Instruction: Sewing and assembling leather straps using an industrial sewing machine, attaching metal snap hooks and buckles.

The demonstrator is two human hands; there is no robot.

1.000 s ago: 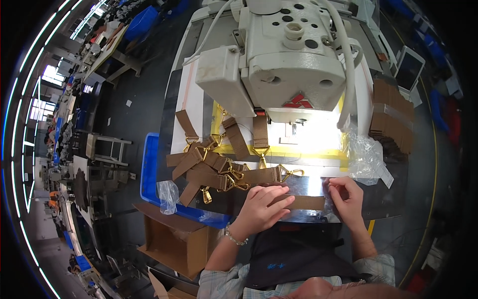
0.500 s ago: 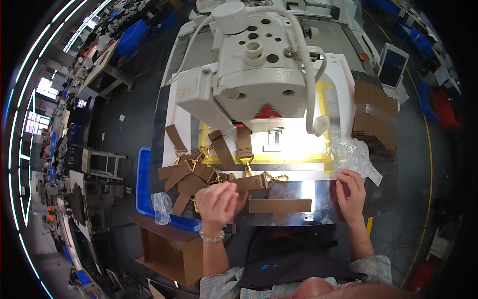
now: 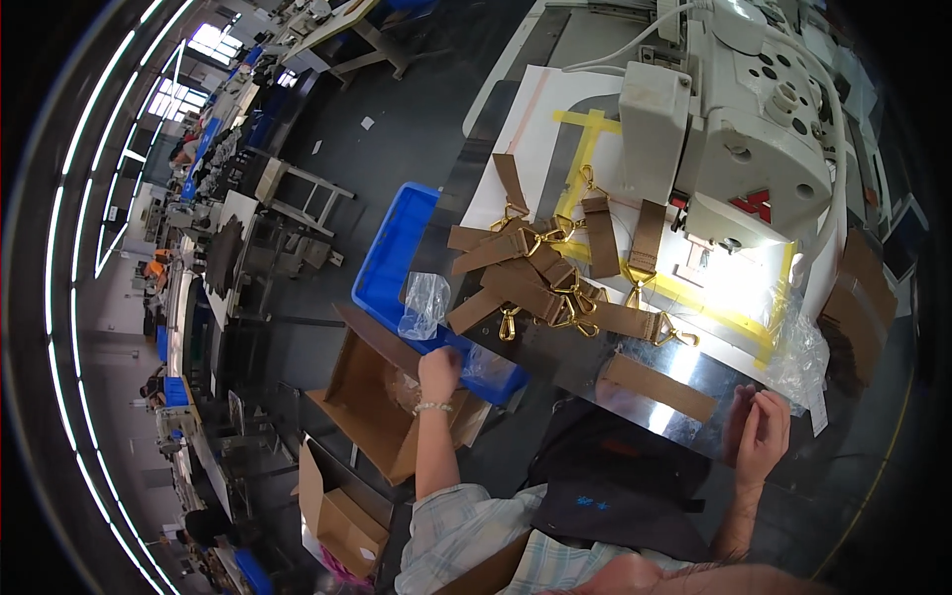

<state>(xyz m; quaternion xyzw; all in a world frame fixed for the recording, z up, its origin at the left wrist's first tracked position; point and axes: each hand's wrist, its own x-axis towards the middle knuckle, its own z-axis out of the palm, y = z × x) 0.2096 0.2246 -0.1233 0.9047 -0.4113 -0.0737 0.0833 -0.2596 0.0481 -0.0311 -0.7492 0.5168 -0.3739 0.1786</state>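
My left hand, a bracelet at its wrist, is closed above the near end of the blue bin, beside an open cardboard box. Whatever its fingers hold, if anything, is hidden. Loosely curled, my right hand rests at the right end of the shiny metal plate, with nothing visible in it. A plain brown strap piece lies on that plate. Left of it spreads a pile of brown straps with gold snap hooks; one hooked strap lies nearest the plain piece.
An industrial sewing machine stands over the lit work area, edged with yellow tape. Clear plastic and stacked brown pieces lie at the right. A plastic bag hangs by the blue bin. Another cardboard box sits lower left.
My left hand has left the hooked strap at the pile and moved left and down to the blue bin. My right hand stays at the plate's right end. The view has swung left.
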